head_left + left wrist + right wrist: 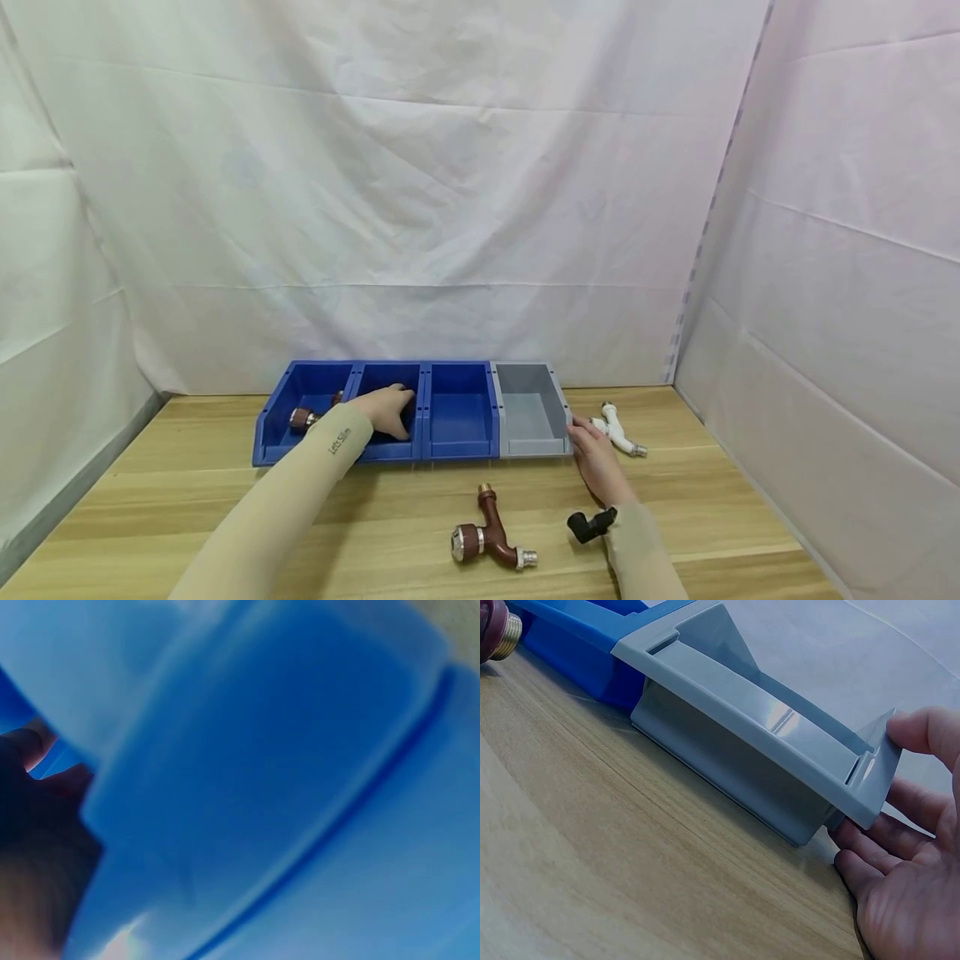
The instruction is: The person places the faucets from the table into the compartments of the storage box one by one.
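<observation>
My left hand [386,411] reaches into the second blue bin [393,452] from the left, its fingers and thumb spread apart near the bin's right wall. In the left wrist view the bin's wall [247,765] hides most of that hand [37,817]. At the right end of the row stands a grey bin [534,448]. My right hand [597,462] holds its front right corner; in the right wrist view the thumb [922,729] is at the upper edge and the other fingers [866,851] lie lower, against the side under the rim.
A brown tap [495,533] lies on the wooden table [405,533] before the bins. A white tap [617,429] lies right of the grey bin. The leftmost blue bin [281,450] holds a brown tap [302,418]. Next to the grey bin sits another blue bin [459,417]. White cloth [420,208] hangs behind.
</observation>
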Demonstrator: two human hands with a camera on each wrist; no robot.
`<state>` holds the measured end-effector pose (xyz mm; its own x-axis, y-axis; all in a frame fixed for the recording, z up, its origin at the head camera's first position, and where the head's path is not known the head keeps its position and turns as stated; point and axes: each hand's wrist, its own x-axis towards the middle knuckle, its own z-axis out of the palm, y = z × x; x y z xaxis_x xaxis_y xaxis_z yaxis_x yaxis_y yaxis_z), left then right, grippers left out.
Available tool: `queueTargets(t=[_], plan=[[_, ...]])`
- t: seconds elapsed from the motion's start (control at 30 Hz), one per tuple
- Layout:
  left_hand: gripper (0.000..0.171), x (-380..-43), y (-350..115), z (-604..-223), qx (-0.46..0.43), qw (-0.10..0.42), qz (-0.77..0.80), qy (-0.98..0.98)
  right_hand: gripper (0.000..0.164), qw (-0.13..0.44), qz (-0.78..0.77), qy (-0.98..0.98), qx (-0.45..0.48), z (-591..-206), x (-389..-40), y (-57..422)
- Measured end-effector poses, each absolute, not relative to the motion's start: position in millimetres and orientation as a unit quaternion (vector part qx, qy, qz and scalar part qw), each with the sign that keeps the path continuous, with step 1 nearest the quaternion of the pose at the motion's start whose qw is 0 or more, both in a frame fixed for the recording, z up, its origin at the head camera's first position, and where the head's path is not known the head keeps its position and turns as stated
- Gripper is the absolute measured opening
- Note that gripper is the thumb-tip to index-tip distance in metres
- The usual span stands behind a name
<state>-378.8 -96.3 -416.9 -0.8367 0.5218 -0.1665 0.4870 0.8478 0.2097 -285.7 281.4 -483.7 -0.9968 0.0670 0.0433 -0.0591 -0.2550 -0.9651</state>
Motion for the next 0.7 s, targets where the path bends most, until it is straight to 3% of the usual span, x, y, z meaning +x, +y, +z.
queueTargets(t=[0.7], plan=[[0.081,-365.9,-104.6,-408.8,0.245,0.120,0.070,0.960,0.048,0.020,0.788,-0.615,0.013,-485.5,-290.8,276.6]])
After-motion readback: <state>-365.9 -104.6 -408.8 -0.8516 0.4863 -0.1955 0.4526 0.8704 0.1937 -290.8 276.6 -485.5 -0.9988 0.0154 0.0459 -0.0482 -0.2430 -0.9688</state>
